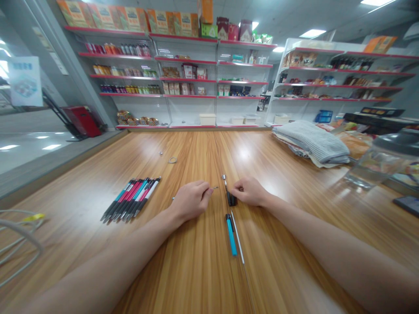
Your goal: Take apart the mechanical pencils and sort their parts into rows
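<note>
My left hand [193, 198] is closed in a pinch above the table, with a thin small metal piece [215, 187] sticking out from its fingertips. My right hand [249, 191] rests with curled fingers beside a black pen grip [231, 199]; whether anything is inside the fingers is hidden. Just beyond the grip lie a small silver cone tip [224, 176] and a little white part [225, 185]. Nearer to me are a turquoise pen barrel [231, 237] and a slim white refill [238, 240], side by side.
Several pens [131, 198] lie in a row at left. A metal ring [172, 160] sits farther back. At right are folded striped cloths [314, 139], a clear jug [376, 161] and a phone [407, 204]. Pale cables [32, 244] loop at the left edge; stocked shelves [186, 78] stand behind.
</note>
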`<state>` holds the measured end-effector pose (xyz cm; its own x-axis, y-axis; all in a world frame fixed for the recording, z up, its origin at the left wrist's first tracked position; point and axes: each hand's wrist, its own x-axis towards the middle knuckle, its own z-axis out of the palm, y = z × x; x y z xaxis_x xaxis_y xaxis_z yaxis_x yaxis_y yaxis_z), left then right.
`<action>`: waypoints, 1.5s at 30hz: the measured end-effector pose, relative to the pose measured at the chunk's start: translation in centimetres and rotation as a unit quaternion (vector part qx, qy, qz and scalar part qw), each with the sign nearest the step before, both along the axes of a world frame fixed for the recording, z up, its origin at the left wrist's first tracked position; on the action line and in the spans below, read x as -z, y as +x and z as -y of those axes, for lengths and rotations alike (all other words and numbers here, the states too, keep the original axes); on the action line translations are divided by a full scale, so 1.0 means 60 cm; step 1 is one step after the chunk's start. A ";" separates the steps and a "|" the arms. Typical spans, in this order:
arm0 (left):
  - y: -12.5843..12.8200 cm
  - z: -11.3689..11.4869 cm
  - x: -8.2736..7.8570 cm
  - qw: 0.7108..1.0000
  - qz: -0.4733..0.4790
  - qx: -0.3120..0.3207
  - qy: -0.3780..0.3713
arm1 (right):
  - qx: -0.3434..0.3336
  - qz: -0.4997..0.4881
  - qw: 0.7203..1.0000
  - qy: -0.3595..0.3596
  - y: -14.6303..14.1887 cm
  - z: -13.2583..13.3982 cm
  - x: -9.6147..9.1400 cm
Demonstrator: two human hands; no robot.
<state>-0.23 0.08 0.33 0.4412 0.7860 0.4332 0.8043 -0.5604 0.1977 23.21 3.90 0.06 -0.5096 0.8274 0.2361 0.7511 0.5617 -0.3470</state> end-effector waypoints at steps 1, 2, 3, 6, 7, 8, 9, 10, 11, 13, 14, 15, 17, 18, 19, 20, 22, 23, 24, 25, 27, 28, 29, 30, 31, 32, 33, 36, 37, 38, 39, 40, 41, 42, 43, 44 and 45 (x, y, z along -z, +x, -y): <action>0.000 0.000 0.000 1.000 0.000 0.001 0.000 | 0.001 0.002 1.000 0.001 0.000 -0.001 0.000; 0.000 0.000 0.000 1.000 0.000 0.002 0.000 | 0.001 0.003 1.000 0.001 0.001 -0.001 0.001; 0.000 0.000 0.001 1.000 0.000 0.002 0.000 | 0.001 0.004 1.000 0.001 0.001 -0.002 0.001; 0.000 0.000 0.001 1.000 -0.002 0.003 0.000 | 0.002 0.004 1.000 0.001 0.002 -0.003 0.003; 0.000 0.000 0.001 1.000 -0.003 0.003 0.000 | 0.002 0.003 1.000 0.001 0.002 -0.003 0.003; -0.001 -0.001 0.002 1.000 -0.005 0.003 0.001 | 0.000 0.002 1.000 0.000 0.003 -0.003 0.004; -0.001 -0.001 0.002 1.000 -0.006 0.002 0.001 | -0.002 -0.001 1.000 -0.001 0.003 -0.004 0.005; -0.001 -0.002 0.002 1.000 -0.008 0.003 0.002 | -0.004 -0.003 1.000 -0.002 0.003 -0.004 0.005; -0.001 -0.002 0.002 1.000 -0.008 0.003 0.001 | -0.005 -0.007 1.000 -0.004 0.003 -0.005 0.006; -0.001 -0.001 0.002 1.000 -0.007 0.002 0.000 | -0.008 -0.015 1.000 -0.006 0.004 -0.007 0.008; -0.001 -0.001 0.002 1.000 -0.006 0.002 -0.001 | -0.009 -0.020 1.000 -0.008 0.004 -0.008 0.008; -0.001 -0.001 0.002 1.000 -0.004 0.002 -0.001 | -0.010 -0.024 1.000 -0.010 0.005 -0.009 0.008; -0.001 0.000 0.001 1.000 -0.002 0.002 0.000 | -0.014 -0.031 0.999 -0.019 0.006 -0.010 0.007; -0.001 0.000 0.001 1.000 -0.001 0.003 0.001 | -0.016 -0.033 0.999 -0.027 0.006 -0.011 0.006; -0.001 0.000 0.001 1.000 0.001 0.002 0.001 | -0.020 -0.033 0.999 -0.036 0.007 -0.011 0.004; -0.001 0.000 0.001 1.000 0.002 0.001 0.002 | -0.025 -0.032 0.998 -0.045 0.008 -0.011 0.002; -0.001 0.000 0.000 1.000 0.004 0.001 0.001 | -0.036 -0.023 0.997 -0.057 0.009 -0.012 -0.004; -0.001 0.000 0.000 1.000 0.004 0.000 0.001 | -0.040 -0.017 0.997 -0.060 0.009 -0.012 -0.008; -0.001 0.000 0.000 1.000 0.005 0.000 0.001 | -0.042 -0.010 0.997 -0.063 0.009 -0.012 -0.011; -0.001 0.000 0.001 1.000 0.005 0.000 0.000 | -0.043 -0.002 0.997 -0.066 0.010 -0.013 -0.014; -0.002 0.001 0.001 1.000 0.007 0.000 -0.001 | -0.048 0.011 0.996 -0.070 0.010 -0.014 -0.019; -0.002 0.001 0.000 1.000 0.008 0.001 -0.001 | -0.051 0.015 0.996 -0.071 0.011 -0.014 -0.021; -0.002 0.001 0.000 1.000 0.009 0.001 -0.001 | -0.056 0.017 0.996 -0.073 0.012 -0.015 -0.023; -0.002 0.001 0.000 1.000 0.011 0.001 -0.002 | -0.060 0.019 0.995 -0.077 0.013 -0.015 -0.025; -0.002 0.002 -0.001 1.000 0.012 0.001 -0.002 | -0.061 0.020 0.994 -0.083 0.014 -0.016 -0.028; -0.001 0.002 -0.002 1.000 0.012 0.002 -0.002 | -0.060 0.021 0.994 -0.092 0.016 -0.015 -0.031; -0.001 0.002 -0.002 1.000 0.011 0.003 -0.002 | -0.059 0.025 0.993 -0.100 0.017 -0.015 -0.034; -0.001 0.001 -0.003 1.000 0.007 0.004 -0.002 | -0.059 0.052 0.990 -0.113 0.021 -0.012 -0.042; -0.001 0.001 -0.002 1.000 0.006 0.004 -0.002 | -0.058 0.060 0.990 -0.118 0.022 -0.012 -0.043; -0.001 0.001 -0.002 1.000 0.006 0.003 -0.002 | -0.057 0.061 0.988 -0.128 0.024 -0.013 -0.044; -0.001 0.000 -0.001 1.000 0.006 0.003 -0.002 | -0.052 0.050 0.987 -0.144 0.026 -0.014 -0.043; -0.002 0.000 0.000 1.000 0.007 0.003 -0.002 | -0.044 0.026 0.985 -0.163 0.029 -0.017 -0.041; -0.002 0.000 0.001 1.000 0.007 0.003 -0.003 | -0.035 -0.010 0.982 -0.184 0.032 -0.021 -0.038; -0.002 0.000 0.001 1.000 0.007 0.002 -0.003 | -0.024 -0.053 0.977 -0.206 0.037 -0.025 -0.034; -0.002 0.000 0.001 1.000 0.007 0.001 -0.003 | -0.011 -0.098 0.969 -0.226 0.042 -0.029 -0.029; -0.003 0.000 0.001 1.000 0.006 0.000 -0.004 | -0.001 -0.138 0.960 -0.244 0.047 -0.032 -0.024; -0.003 0.001 0.001 1.000 0.005 0.000 -0.005 | 0.007 -0.174 0.950 -0.258 0.052 -0.035 -0.020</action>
